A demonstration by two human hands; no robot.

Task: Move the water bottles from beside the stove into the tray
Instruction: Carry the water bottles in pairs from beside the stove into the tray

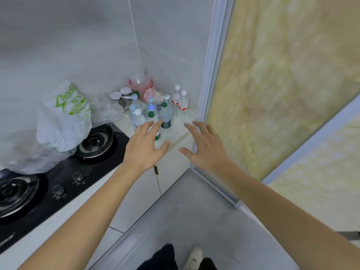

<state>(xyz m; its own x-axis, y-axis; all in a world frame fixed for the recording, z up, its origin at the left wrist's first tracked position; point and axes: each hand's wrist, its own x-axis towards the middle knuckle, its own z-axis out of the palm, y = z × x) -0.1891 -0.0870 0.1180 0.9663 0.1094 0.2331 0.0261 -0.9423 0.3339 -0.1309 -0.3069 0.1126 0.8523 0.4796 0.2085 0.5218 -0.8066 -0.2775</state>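
Left hand (145,147) and right hand (204,147): both stretched forward palm-down over the counter edge (175,143), fingers spread wide, holding nothing; left fingertips overlap the nearest green-labelled bottle (153,121). Water bottles (165,114): upright cluster in the counter corner, right of the black stove (64,172); labels green or red-and-white, text unreadable. White plastic bag (64,121) on the stove: green print, illegible.

Home kitchen, black gas stove (58,172), tiled walls (78,45), white countertop (175,137)
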